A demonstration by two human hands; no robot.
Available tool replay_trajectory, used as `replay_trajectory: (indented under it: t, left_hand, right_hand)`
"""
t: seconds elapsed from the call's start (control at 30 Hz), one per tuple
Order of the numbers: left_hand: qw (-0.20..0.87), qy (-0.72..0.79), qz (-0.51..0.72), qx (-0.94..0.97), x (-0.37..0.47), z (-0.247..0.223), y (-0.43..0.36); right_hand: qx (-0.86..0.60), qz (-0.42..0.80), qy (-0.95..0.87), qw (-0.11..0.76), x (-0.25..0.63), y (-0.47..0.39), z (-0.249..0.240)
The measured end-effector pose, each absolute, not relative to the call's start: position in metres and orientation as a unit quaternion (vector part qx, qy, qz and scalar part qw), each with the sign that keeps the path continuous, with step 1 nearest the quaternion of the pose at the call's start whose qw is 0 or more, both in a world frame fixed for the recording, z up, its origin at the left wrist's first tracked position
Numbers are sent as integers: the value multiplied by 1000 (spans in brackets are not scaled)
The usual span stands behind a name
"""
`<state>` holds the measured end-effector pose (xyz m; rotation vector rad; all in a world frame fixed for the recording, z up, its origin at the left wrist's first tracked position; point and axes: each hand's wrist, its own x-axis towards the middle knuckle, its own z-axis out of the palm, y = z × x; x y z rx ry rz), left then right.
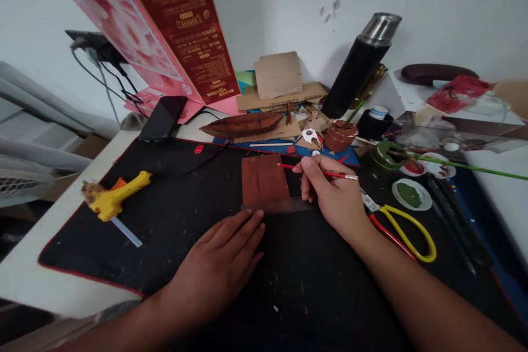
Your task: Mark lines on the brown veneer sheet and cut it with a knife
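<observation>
A brown-painted square piece, probably cardboard, lies on the black mat in front of me. Across its near edge runs a clear strip that looks like a ruler. My left hand lies flat with fingers stretched out, its fingertips pressing on the strip and the near edge of the piece. In my right hand is a red pencil, pinched between thumb and fingers. The pencil's tip points left, over the right edge of the brown piece; whether it touches is too small to tell.
Yellow-handled scissors lie by my right forearm, near a dish of green paint. A yellow glue gun rests at left. Behind stand paint jars, a brown boat-shaped piece, a black thermos and a phone.
</observation>
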<state>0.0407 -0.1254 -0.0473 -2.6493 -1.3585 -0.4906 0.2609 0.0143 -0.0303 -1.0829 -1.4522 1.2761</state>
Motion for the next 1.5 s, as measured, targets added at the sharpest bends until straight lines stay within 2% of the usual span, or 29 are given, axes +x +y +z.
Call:
replay_trajectory:
  t: [0.77,1.1,1.27,1.5]
  left_hand:
    - [51,-487,-135,-862,48,-47,-116]
    - [78,-452,-168,-872,51,-51,-125]
    - [71,-485,-209,-846,48,-48,-127]
    - [71,-499,-185,-843,49,-49,-123]
  right_hand:
    - [-448,496,-594,447,258,16,-34]
    - [-445,495,-610,431,258,13,-35]
    - [-434,482,-633,422,258,11,-35]
    - [-433,504,-615,425,259,12,-35]
